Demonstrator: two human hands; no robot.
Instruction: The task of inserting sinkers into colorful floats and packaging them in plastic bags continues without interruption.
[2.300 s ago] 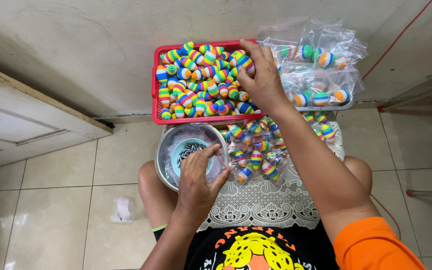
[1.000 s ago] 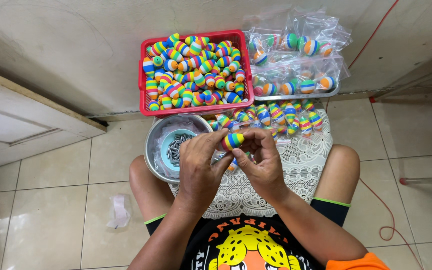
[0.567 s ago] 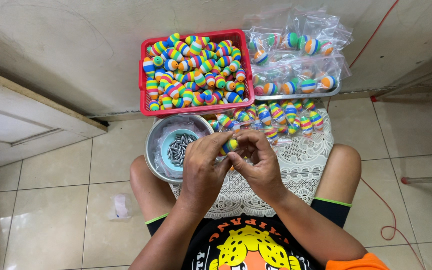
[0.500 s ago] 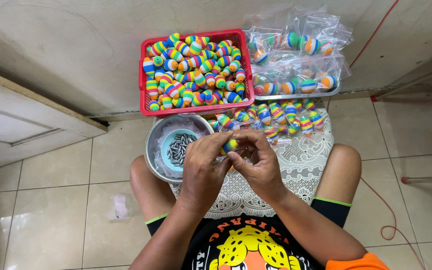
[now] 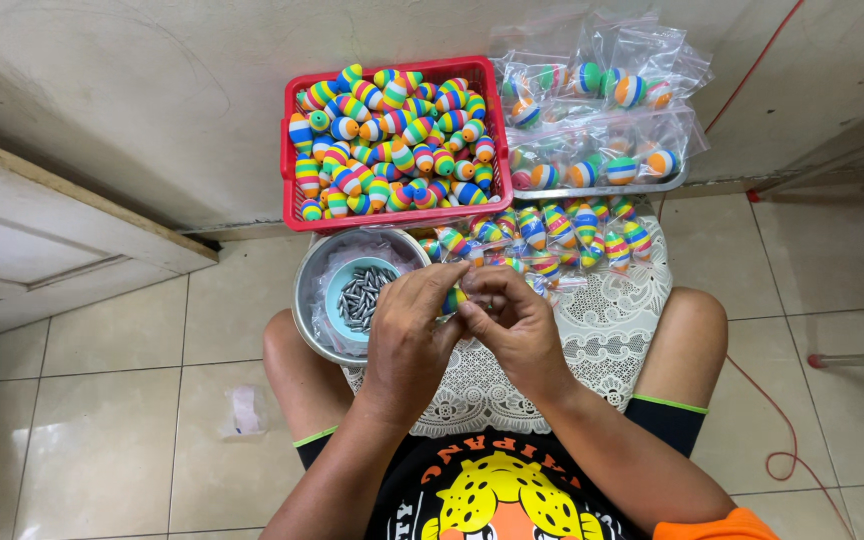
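Sitting on the tiled floor (image 5: 132, 420) with a white lace cloth (image 5: 602, 340) across the lap, the person works both hands together just below the red basket (image 5: 292, 200), which serves as the landmark. That basket brims with rainbow-striped foam floats (image 5: 392, 140), egg-shaped and banded in bright colours. To its right lies a heap of clear plastic bags (image 5: 602, 120), each holding a few of the same floats. Just below the basket's right corner, a loose row of floats (image 5: 562, 230) lies on the lace. Below the basket's left half sits a metal bowl (image 5: 307, 310), and inside it a small teal cup (image 5: 337, 285) of grey metal sinkers (image 5: 362, 298).

Now the hands: the left hand (image 5: 407, 335) and right hand (image 5: 512, 325) meet fingertip to fingertip, fingers curled in close, pinching a single striped float (image 5: 454, 298) between them, directly below the basket and just right of the bowl. Only a sliver of it shows.

The float looks very light and slightly squashy, likely foam, so it should tolerate a firm pinch without cracking, though it could pop out if squeezed at the tapered ends. The best hold looks to be around the fat middle, leaving the tips free.
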